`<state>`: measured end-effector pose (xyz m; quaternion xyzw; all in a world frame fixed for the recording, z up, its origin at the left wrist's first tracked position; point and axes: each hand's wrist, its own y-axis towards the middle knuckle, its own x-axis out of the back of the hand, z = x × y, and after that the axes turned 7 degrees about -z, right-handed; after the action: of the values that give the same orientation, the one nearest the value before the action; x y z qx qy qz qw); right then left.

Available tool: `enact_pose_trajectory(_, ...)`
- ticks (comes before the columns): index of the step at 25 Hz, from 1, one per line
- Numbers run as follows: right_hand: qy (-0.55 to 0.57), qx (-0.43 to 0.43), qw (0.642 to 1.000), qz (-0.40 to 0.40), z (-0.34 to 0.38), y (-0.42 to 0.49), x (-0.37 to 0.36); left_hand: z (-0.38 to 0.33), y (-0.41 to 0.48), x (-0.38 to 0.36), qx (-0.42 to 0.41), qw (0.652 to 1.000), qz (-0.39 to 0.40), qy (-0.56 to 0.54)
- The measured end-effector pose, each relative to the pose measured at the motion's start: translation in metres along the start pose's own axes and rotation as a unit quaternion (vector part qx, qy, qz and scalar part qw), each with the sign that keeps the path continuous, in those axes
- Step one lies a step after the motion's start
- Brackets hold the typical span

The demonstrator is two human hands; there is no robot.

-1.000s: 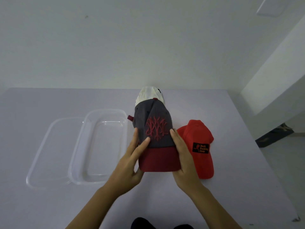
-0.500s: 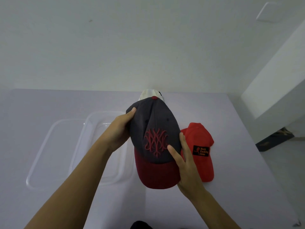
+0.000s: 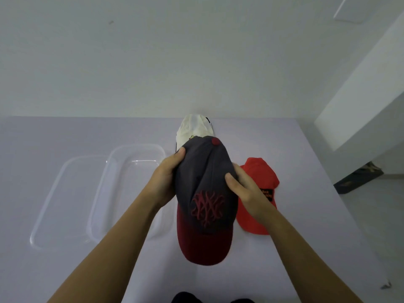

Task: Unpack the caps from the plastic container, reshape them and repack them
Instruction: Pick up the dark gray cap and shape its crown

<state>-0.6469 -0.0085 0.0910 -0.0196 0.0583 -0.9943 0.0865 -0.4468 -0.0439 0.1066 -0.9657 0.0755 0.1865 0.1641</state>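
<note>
Left hand (image 3: 167, 179) and right hand (image 3: 248, 192) both grip the grey cap (image 3: 205, 193), held up over the pale lilac table (image 3: 306, 237); red cap (image 3: 259, 171) lies right, white cap (image 3: 192, 127) behind; clear container (image 3: 135, 147) and lid (image 3: 65, 204) sit left; plain white wall (image 3: 153, 62) behind.

white cap (image 3: 192, 127) half hidden behind grey cap (image 3: 203, 171), patch (image 3: 268, 195) on red cap (image 3: 260, 171) partly under right hand (image 3: 247, 191)

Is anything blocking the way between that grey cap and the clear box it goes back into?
Nothing visible. The left hand and right hand hold the grey cap just right of the open clear box, which looks empty. The white cap lies behind, the red cap farther right, off that path.
</note>
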Motion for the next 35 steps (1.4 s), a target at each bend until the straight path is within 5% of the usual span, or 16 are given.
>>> enact_pose_trajectory(9,0.093,-0.059,0.994,-0.004,-0.010,0.011,0.032,0.016,-0.004,0.008,-0.028,0.952,-0.031,0.302)
enact_pose_trajectory(16,-0.051,-0.038,0.996,0.055,-0.031,0.017,0.058,0.028,0.001,-0.011,-0.084,0.950,-0.044,0.299)
enact_pose_trajectory(19,-0.100,-0.062,0.988,0.099,-0.041,0.028,0.069,0.036,0.006,-0.010,-0.044,0.960,-0.105,0.256)
enact_pose_trajectory(24,-0.126,-0.142,0.971,0.143,-0.069,0.047,0.060,0.072,0.028,0.004,0.035,0.901,-0.099,0.420)
enact_pose_trajectory(32,-0.124,-0.158,0.975,0.096,-0.112,0.086,0.034,0.097,0.075,0.022,0.084,0.892,-0.055,0.441)
enact_pose_trajectory(35,-0.113,-0.150,0.980,0.063,-0.123,0.101,0.030,0.100,0.090,0.028,0.095,0.919,-0.027,0.382)
